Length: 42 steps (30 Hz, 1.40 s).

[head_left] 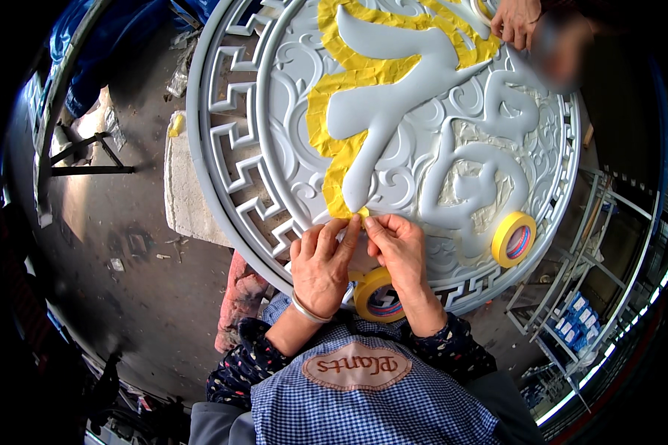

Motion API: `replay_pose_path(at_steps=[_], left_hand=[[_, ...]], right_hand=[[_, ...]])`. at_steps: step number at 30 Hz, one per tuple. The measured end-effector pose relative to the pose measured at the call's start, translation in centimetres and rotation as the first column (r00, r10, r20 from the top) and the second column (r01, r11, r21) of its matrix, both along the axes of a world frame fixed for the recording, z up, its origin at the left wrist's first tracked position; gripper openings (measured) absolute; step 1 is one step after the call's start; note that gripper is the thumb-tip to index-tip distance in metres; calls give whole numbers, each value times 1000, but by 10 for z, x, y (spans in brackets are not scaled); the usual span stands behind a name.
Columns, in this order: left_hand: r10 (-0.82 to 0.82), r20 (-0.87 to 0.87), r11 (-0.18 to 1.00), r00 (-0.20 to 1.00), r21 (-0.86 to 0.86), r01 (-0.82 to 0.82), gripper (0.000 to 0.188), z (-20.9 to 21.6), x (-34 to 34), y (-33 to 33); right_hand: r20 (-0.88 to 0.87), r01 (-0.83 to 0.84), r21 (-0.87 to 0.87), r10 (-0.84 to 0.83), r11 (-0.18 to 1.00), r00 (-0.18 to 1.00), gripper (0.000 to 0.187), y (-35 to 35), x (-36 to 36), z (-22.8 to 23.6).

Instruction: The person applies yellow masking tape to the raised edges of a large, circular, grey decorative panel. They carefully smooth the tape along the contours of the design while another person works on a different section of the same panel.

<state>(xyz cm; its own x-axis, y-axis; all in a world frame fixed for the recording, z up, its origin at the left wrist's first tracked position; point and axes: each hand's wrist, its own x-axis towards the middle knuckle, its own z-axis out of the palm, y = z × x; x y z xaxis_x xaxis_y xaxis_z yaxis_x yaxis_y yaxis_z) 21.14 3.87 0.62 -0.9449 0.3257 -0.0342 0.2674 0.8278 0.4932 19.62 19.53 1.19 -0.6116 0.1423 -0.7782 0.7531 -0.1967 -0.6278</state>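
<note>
1. Left hand [321, 268]: fingers lie close together, their tips on the yellow tape [336, 178] at the near tip of a raised smooth shape [393, 96].
2. Right hand [402, 248]: thumb drawn in against curled fingers, just beside the left fingertips; I cannot tell whether tape is clamped between them.
3. Tape follows the raised shape's left edge, on the large round carved panel [198, 126].
4. One tape roll [362, 298] sits at the panel's near rim, between the wrists; a second roll [502, 241] lies close to the right rim.
5. A co-worker's hand [516, 22] rests at the far right, well apart.
6. Grey floor [145, 230] opens out left, beyond a pale block [188, 185] beside the rim; a metal rack [569, 259] stands nearer on the right.
</note>
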Motion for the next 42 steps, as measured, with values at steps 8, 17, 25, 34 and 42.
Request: replay_pose_path(at_steps=[8,17,25,34,42], left_hand=[[0,-20,1000,1000,-17,0,64,1,-1,2],[-16,-11,999,1000,46,17,64,0,-1,-4],[-14,-12,998,1000,64,14,66,1,0,-4],[-22,-12,999,1000,40,22,66,1,-1,-4],[-18,-4,1000,1000,9,18,65,3,-1,-4]], right_hand=[[-6,-10,14,10,1000,1000,26,-1,1,-1],[-11,35,-30,-35,999,999,25,1,3,1],[18,44,-55,-43,998,999,26,1,2,4],[13,59,-57,-58,997,998,27,-3,4,5],[17,52,-52,-51,997,999,27,-4,6,3]])
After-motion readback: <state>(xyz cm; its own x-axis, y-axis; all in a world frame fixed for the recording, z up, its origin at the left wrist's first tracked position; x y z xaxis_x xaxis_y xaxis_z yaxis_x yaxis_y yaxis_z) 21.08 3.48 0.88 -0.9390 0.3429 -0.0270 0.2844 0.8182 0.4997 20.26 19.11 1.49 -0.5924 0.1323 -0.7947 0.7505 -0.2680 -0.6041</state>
